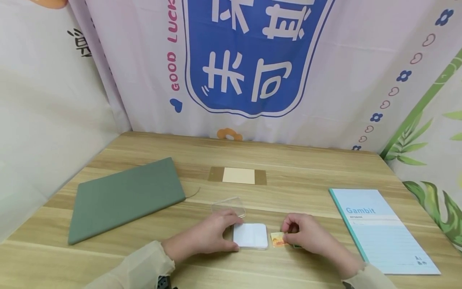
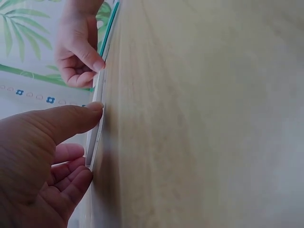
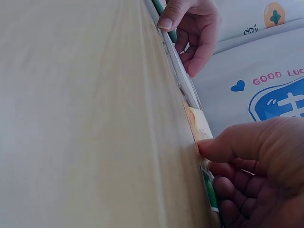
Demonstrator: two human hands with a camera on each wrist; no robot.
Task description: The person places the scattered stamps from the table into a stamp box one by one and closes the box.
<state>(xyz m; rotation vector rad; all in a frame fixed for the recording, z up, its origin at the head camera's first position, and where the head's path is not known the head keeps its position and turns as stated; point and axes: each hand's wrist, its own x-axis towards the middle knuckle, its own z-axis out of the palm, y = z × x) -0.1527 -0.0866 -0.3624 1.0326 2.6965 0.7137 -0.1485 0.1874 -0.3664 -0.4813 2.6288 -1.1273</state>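
A flat white stack of cards or shallow box [image 1: 250, 235] with rounded corners lies on the table, and my left hand [image 1: 213, 232] holds its left end between thumb and fingers. Just right of it is a small yellow card [image 1: 277, 239] with red-orange print. My right hand [image 1: 306, 233] pinches that card at its right side, as the right wrist view also shows. A green card [image 3: 209, 187] with a white edge lies partly under the right hand. Behind the left fingers rests a clear plastic lid [image 1: 231, 205].
At the left lies a dark green notebook [image 1: 126, 196] with a thin cord. A pale blue Gambit notebook [image 1: 382, 230] is at the right. Toward the back sits a brown strip with a cream middle [image 1: 238, 175]. Printed curtains [image 1: 151, 72] hang around the table.
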